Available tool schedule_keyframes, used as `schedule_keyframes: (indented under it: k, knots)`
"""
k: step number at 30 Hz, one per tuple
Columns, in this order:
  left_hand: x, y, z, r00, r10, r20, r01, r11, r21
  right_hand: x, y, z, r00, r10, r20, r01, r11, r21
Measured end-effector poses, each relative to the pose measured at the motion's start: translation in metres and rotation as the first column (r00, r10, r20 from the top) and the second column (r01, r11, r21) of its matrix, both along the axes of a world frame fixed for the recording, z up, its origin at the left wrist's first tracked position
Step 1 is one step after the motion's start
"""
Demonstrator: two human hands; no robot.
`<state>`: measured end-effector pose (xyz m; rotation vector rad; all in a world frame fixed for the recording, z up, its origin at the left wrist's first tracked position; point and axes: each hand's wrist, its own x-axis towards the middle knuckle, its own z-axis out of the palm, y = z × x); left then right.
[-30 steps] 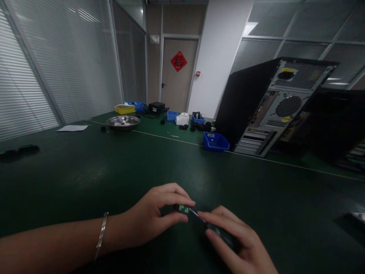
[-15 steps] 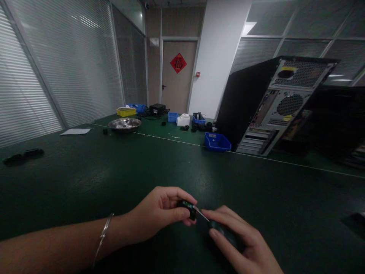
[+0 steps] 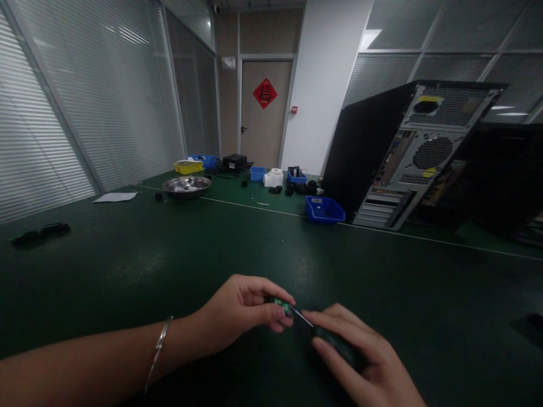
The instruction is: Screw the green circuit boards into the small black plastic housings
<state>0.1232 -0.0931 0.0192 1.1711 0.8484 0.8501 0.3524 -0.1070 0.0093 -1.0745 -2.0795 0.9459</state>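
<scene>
Between the thumb and fingers of my left hand point(image 3: 250, 308) is a small black part with a green circuit board point(image 3: 281, 306) showing on its upper side. My right hand point(image 3: 360, 350) is closed around the dark handle of a screwdriver point(image 3: 337, 343). The thin metal shaft points up and left, and its tip meets the right end of the board. Exactly what the tip touches there is too small to make out. Both hands are just above the green table point(image 3: 203, 243), near its front.
A blue bin point(image 3: 324, 210) and a tilted computer case point(image 3: 382, 164) stand at the right. Farther back are a metal bowl point(image 3: 186, 186), a yellow basket point(image 3: 189, 167) and a white housing point(image 3: 274, 178). White paper point(image 3: 115, 197) and dark parts point(image 3: 40, 233) lie at left.
The small part has turned a little in my left hand, so more of its green board shows. The screwdriver tip stays at its right end.
</scene>
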Motion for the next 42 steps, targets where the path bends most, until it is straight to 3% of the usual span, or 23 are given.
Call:
schedule_keyframes:
  k: [13,27,34,42]
  knots:
    - [-0.001,0.003,-0.009,0.994,-0.029,0.103,0.041,0.993,-0.11,0.001,0.0,-0.002,0.998,0.043,-0.034,-0.042,0.999,0.024]
    - [-0.005,0.004,-0.017,0.977,-0.12,0.177,0.136,0.987,-0.084,0.001,0.0,-0.003,0.989,0.119,-0.084,-0.11,0.989,0.1]
    - [-0.003,0.004,-0.014,0.984,-0.039,0.174,0.049,0.997,-0.055,-0.001,-0.004,0.002,0.998,0.069,-0.012,-0.068,0.997,0.027]
    - [-0.006,0.009,-0.012,0.987,0.092,0.135,-0.093,0.996,-0.002,0.0,-0.005,0.005,0.998,-0.034,-0.052,0.032,0.999,-0.034]
